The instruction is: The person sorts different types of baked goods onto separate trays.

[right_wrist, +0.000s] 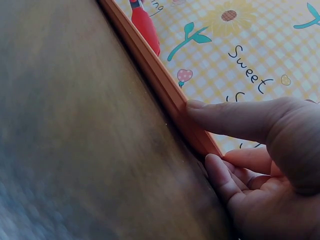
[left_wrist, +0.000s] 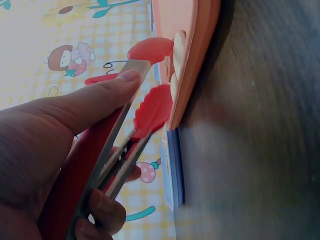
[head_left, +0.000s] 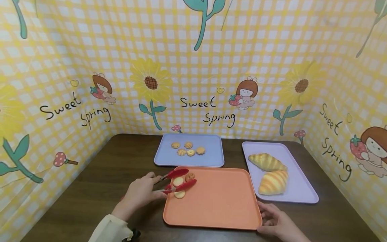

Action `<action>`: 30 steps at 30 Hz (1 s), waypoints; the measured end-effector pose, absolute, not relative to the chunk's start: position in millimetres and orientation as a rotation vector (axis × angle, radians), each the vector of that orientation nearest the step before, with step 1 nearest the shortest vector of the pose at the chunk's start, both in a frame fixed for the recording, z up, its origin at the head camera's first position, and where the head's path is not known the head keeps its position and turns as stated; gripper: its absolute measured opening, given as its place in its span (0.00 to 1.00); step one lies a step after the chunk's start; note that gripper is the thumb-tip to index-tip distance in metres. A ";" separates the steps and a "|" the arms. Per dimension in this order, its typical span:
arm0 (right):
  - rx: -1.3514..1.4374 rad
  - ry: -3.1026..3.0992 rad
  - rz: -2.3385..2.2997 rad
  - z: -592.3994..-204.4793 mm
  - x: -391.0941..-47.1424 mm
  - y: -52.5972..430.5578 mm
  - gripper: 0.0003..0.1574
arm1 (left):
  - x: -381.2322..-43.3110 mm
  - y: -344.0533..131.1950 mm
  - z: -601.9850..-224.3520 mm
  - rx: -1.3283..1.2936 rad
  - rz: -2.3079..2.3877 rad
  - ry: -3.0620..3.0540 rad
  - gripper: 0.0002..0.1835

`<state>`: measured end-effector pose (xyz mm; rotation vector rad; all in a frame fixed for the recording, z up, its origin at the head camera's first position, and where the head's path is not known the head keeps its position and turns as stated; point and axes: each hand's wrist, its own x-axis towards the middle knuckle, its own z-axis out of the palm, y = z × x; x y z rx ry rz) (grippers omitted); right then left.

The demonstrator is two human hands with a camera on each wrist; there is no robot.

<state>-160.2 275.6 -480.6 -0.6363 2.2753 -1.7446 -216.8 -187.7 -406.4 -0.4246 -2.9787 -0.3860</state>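
Observation:
My left hand (head_left: 139, 192) holds a pair of tongs with red scalloped tips (left_wrist: 152, 110), thumb along one arm and fingers round the other. The tongs' arms are spread, one tip on each side of a pale round cookie (head_left: 178, 182), over the left part of an orange tray (head_left: 220, 201). A second pale cookie (head_left: 179, 194) lies nearer me, partly under the lower tip, and a browner cookie (head_left: 189, 176) sits to the right. My right hand (head_left: 279, 222) grips the tray's near right corner, thumb on the rim (right_wrist: 182, 102) and fingers curled at its outer side.
A blue tray (head_left: 208, 161) behind the orange one bears several small cookies (head_left: 190, 153). To the right, a lilac tray (head_left: 302, 191) holds two croissant-shaped breads (head_left: 273, 182). Everything stands on a dark wooden table (head_left: 121, 161), with checked cloth (head_left: 196, 67) behind and at both sides.

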 end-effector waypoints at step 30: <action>-0.681 2.283 -1.762 -483.0 -160.3 277.1 0.50 | -225.7 -196.7 -398.2 -0.485 -0.459 -3.003 0.36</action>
